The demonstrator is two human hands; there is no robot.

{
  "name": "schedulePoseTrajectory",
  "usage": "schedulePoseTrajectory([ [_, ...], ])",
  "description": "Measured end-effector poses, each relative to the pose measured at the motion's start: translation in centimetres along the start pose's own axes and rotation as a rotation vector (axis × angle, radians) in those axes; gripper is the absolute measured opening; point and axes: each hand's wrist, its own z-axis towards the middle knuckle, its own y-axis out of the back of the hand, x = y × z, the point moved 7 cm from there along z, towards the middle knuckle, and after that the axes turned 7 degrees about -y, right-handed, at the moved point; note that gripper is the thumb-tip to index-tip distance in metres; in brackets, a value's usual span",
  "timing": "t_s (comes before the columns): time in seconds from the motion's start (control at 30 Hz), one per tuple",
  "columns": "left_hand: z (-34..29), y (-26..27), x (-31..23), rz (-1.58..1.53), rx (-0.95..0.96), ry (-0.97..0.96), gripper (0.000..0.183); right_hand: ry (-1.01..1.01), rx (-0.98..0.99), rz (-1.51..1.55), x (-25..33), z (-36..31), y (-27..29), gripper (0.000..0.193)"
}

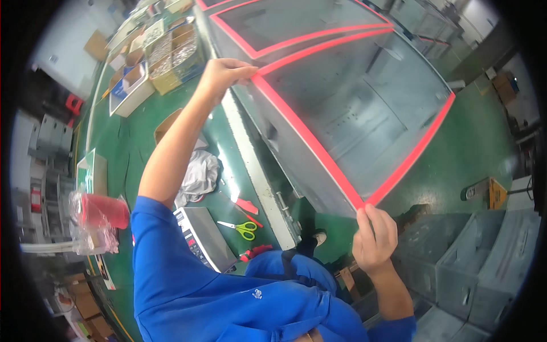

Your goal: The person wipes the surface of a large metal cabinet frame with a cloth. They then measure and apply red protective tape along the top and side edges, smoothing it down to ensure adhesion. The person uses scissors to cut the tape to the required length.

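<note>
A grey sheet-metal box (296, 168) with a wide opening stands tilted in view before me, and red tape (310, 145) runs along the rim of that opening. At the rim's left corner my left hand (228, 75) is closed in a pinch on the tape. My right hand (375, 236) pinches the tape at the near corner, thumb and fingers together. Between the two hands the tape lies along the box's edge. Beyond this opening a second red-edged opening (307, 20) shows.
On the green bench left of the box lie green-handled scissors (246, 229), a red-handled tool (255, 252), a white cloth (199, 174) and a grey keypad device (204, 238). Parts bins (176, 51) stand farther off. Grey metal boxes (456, 268) crowd the lower right.
</note>
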Motion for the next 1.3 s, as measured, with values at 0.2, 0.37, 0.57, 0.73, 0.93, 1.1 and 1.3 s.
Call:
schedulePoseTrajectory([
  [0.2,0.0,0.3,-0.2,0.074,-0.014,0.001,0.019,0.062,0.021,-0.047,0.2,-0.3,-0.4,0.028],
  [0.37,0.3,0.4,-0.2,0.129,-0.019,-0.029,0.014,0.063,0.030,-0.077,0.5,-0.3,-0.6,0.029],
  [0.57,0.8,-0.1,0.2,0.097,-0.003,0.026,0.013,0.057,0.049,-0.077,0.7,0.0,-0.7,0.028],
  [0.73,1.0,0.2,2.0,0.066,0.016,0.113,0.015,0.055,0.055,-0.070,0.8,-0.2,-0.8,0.029],
  [0.93,1.4,0.1,2.9,-0.051,0.039,0.054,0.016,-0.035,0.088,-0.025,0.6,-0.6,-0.8,0.031],
  [1.1,1.3,0.0,2.7,-0.117,0.045,0.038,0.015,-0.045,0.094,-0.021,0.5,-0.7,-0.9,0.031],
  [1.3,1.0,-0.2,2.2,-0.143,0.060,0.025,0.012,-0.050,0.092,-0.024,0.5,-0.9,-1.0,0.031],
])
